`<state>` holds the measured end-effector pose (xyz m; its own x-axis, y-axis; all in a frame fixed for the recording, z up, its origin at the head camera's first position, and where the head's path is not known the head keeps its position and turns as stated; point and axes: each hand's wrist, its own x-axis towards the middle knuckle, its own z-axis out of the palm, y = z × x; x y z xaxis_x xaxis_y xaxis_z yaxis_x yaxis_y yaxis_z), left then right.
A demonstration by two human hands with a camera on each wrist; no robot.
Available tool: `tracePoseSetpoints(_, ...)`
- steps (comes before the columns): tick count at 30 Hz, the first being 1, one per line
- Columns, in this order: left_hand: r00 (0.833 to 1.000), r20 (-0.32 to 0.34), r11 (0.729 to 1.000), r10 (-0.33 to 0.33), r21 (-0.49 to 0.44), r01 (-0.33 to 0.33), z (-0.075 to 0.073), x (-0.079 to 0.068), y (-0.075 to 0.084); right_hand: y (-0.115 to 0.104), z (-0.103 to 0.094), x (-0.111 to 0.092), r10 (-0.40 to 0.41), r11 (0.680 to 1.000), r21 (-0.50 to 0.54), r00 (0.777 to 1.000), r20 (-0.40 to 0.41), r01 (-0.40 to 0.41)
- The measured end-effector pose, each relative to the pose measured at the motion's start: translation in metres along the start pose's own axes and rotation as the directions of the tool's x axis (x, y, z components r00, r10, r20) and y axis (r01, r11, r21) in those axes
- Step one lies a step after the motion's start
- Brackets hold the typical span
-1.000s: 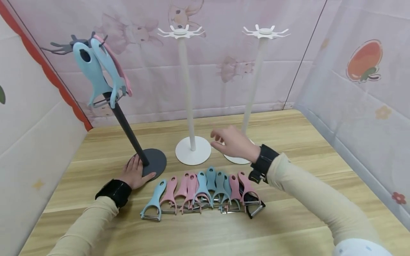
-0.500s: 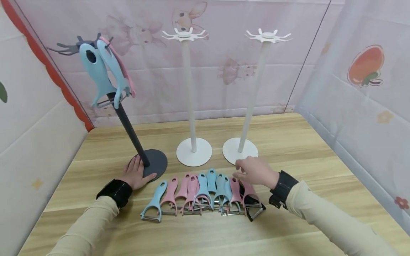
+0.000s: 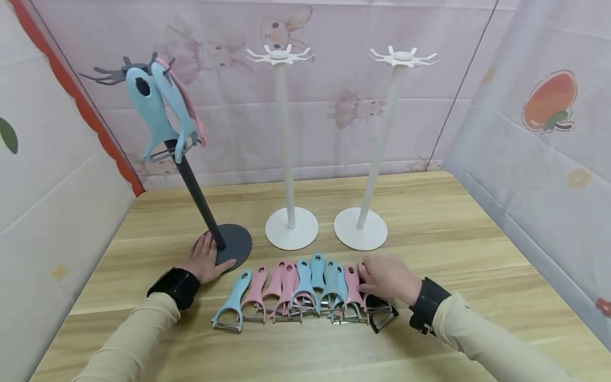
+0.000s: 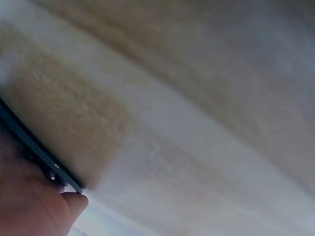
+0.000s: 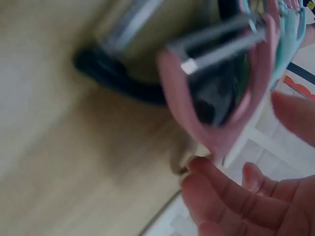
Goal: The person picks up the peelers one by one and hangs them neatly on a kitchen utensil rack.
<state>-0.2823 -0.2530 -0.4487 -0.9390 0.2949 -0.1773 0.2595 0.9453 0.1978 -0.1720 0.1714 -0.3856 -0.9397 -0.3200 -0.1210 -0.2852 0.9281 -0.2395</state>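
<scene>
My left hand point(image 3: 202, 260) lies flat on the round dark grey base point(image 3: 238, 246) of the left stand, fingers spread beside its pole. In the left wrist view the base's thin edge point(image 4: 39, 147) runs along the hand. My right hand point(image 3: 389, 278) is at the right end of a row of peelers, over a pink peeler point(image 5: 179, 93). Its fingertips point(image 5: 202, 167) touch or nearly touch that peeler's neck, while the thumb point(image 5: 298, 118) stands apart. Partly under the pink peeler is a black peeler point(image 3: 383, 320). Much of the pink handle is hidden by the hand.
Several pink and blue peelers, such as the left-end blue peeler point(image 3: 231, 305), lie overlapping in the row. Two blue peelers point(image 3: 151, 114) and a pink one hang from the dark stand. Behind the row are two white stands point(image 3: 292, 233) with bare hooks. Fabric walls point(image 3: 324, 138) border the table.
My right hand has come down and to the right, from near the right white stand to the row's right-end pink peeler. My left hand has stayed on the dark base.
</scene>
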Motion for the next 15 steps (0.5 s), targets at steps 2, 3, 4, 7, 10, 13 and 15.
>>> tracePoseSetpoints(2,1.000,0.006,1.000,-0.001,-0.010,0.001,-0.0011,-0.0011,0.0012,0.0005,0.0029,-0.0021,0.011,1.000,0.021,1.000,0.015,-0.011)
tracePoseSetpoints(3,1.000,0.008,1.000,-0.001,-0.012,0.001,-0.0017,-0.0015,0.0018,0.0008,0.0039,-0.0031,0.018,0.999,0.029,1.000,0.019,-0.018)
tracePoseSetpoints(4,1.000,0.011,1.000,-0.002,-0.013,0.003,-0.0022,-0.0020,0.0024,0.0012,0.0047,-0.0040,0.026,0.999,0.035,0.999,0.024,-0.027)
tracePoseSetpoints(7,1.000,0.013,1.000,0.000,-0.012,0.000,-0.0032,-0.0032,0.0049,0.0035,0.0068,-0.0052,0.037,0.998,0.040,0.999,0.017,-0.037)
tracePoseSetpoints(10,1.000,0.012,1.000,-0.004,-0.002,0.004,-0.0027,-0.0035,0.0055,0.0057,0.0073,-0.0050,0.043,0.997,0.059,0.999,0.010,-0.044)
tracePoseSetpoints(13,1.000,0.000,1.000,-0.002,-0.001,0.002,-0.0018,-0.0033,0.0042,0.0065,0.0053,-0.0033,0.026,0.996,0.087,0.999,-0.030,-0.023)
tracePoseSetpoints(15,1.000,-0.010,1.000,-0.002,0.004,0.002,-0.0014,-0.0033,0.0030,0.0052,0.0028,-0.0010,-0.003,0.994,0.109,0.997,-0.080,0.011)
